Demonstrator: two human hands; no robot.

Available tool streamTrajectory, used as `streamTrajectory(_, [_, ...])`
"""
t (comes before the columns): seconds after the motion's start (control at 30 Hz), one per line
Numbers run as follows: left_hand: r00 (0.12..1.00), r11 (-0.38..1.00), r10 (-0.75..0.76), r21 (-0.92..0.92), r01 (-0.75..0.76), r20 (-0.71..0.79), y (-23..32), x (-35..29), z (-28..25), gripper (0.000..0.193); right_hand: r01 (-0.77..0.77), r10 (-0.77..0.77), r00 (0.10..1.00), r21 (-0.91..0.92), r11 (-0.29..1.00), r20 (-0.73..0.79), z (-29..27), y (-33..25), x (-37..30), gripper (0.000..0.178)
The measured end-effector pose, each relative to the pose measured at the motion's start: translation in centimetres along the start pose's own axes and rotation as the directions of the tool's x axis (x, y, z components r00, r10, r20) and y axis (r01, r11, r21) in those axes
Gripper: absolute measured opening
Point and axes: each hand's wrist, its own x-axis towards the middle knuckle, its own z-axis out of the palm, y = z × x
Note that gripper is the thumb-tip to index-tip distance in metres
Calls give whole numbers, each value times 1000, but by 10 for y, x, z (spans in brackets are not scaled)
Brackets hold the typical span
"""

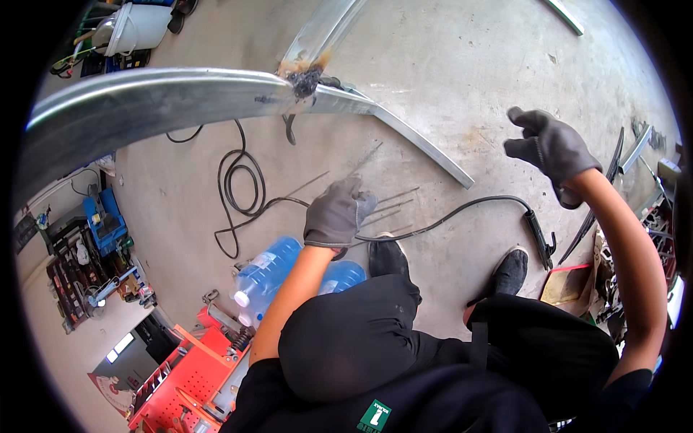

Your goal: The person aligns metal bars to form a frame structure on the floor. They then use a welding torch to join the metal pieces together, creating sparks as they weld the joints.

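Observation:
My left hand [336, 215], in a dark grey work glove, reaches down over several thin welding rods [393, 195] that fan out around it. Its fingertips point away from me and are partly hidden, so whether they grip a rod cannot be told. Out to the right, my right hand [554, 148], gloved alike, hangs in the air with fingers apart and nothing in it. Below it, by my right shoe, a black electrode holder [538, 237] lies on the floor on its black cable [462, 208]. Ahead stands a galvanized metal frame [180, 94] with a burnt, sooty joint [304, 79].
Large blue plastic bottles [271, 270] stand beside my left forearm. A red tool cart [195, 375] is at lower left, a white bucket [137, 29] at far left. Cable loops [244, 184] lie on the concrete floor; clutter and a cardboard box [567, 286] border the right.

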Motion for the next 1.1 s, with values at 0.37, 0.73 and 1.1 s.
streamTrajectory(0.37, [982, 749, 190, 644, -153, 12, -12, 69, 45, 34, -276, 215, 898, -112, 954, -383, 53, 229, -194, 53])
streamTrajectory(0.73, [430, 415, 903, 241, -878, 12, 103, -14, -41, 17, -509, 689, 663, 851, 128, 293, 126, 272, -210, 35])
streamTrajectory(1.1, [815, 898, 421, -310, -313, 398, 174, -7, -40, 38, -411, 807, 556, 779, 473, -196, 108, 207, -97, 41])
